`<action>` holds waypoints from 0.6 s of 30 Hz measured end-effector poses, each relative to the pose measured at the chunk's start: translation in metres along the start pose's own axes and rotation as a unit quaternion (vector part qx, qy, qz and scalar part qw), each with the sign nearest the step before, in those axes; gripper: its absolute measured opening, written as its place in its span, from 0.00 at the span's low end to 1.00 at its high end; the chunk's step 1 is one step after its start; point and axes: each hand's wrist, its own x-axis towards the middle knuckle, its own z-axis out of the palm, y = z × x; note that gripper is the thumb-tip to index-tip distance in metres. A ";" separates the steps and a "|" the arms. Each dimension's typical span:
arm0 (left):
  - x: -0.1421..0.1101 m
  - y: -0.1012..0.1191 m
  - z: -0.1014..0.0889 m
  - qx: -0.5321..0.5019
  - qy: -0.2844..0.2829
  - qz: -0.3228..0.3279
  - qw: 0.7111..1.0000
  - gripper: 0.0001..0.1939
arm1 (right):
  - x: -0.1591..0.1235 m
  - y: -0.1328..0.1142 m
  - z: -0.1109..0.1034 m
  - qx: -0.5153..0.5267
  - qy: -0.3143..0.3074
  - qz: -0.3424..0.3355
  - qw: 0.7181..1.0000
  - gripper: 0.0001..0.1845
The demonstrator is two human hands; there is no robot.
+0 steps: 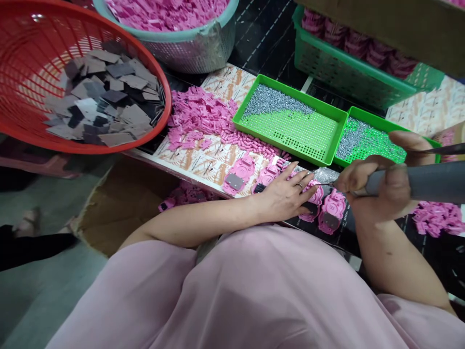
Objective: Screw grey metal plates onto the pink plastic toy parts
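My right hand point(378, 186) is closed around a grey electric screwdriver point(428, 182), its metal tip pointing left toward a pink plastic piece point(331, 213) at the table's near edge. My left hand point(286, 194) lies over another pink piece point(315, 198), fingers spread and pressing it down, a ring on one finger. More pink pieces fitted with dark pads point(239, 175) lie in a row to the left.
Two green trays point(329, 145) of small silver screws sit behind the hands. A red basket point(22, 116) holds grey pads, a teal basket point(203, 48) pink parts. Loose pink parts point(198, 116) cover the table. A cardboard box point(119, 203) stands below.
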 end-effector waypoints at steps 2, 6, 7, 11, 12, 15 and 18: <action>0.000 0.000 0.000 0.002 0.000 0.001 1.000 0.29 | 0.000 0.004 -0.001 0.002 0.002 0.000 1.000 0.03; 0.000 0.000 0.001 -0.002 0.006 0.004 1.000 0.29 | 0.000 0.011 -0.003 0.023 -0.037 -0.003 0.999 0.02; 0.000 0.000 0.001 -0.002 0.006 0.004 1.000 0.29 | 0.000 0.012 -0.003 0.029 -0.046 -0.005 0.999 0.03; 0.002 0.001 0.001 0.011 0.008 0.012 1.000 0.29 | -0.001 0.012 -0.005 0.039 -0.066 -0.012 0.997 0.10; 0.002 0.001 0.001 0.015 0.009 0.014 1.000 0.29 | 0.001 0.012 -0.006 0.039 -0.074 -0.008 0.996 0.11; 0.003 0.001 0.002 0.021 0.010 0.019 1.000 0.31 | 0.014 0.011 -0.012 0.040 -0.081 -0.001 0.996 0.16; 0.001 0.000 0.002 0.021 0.012 0.023 0.999 0.33 | 0.037 0.017 -0.013 0.017 0.016 -0.057 0.998 0.17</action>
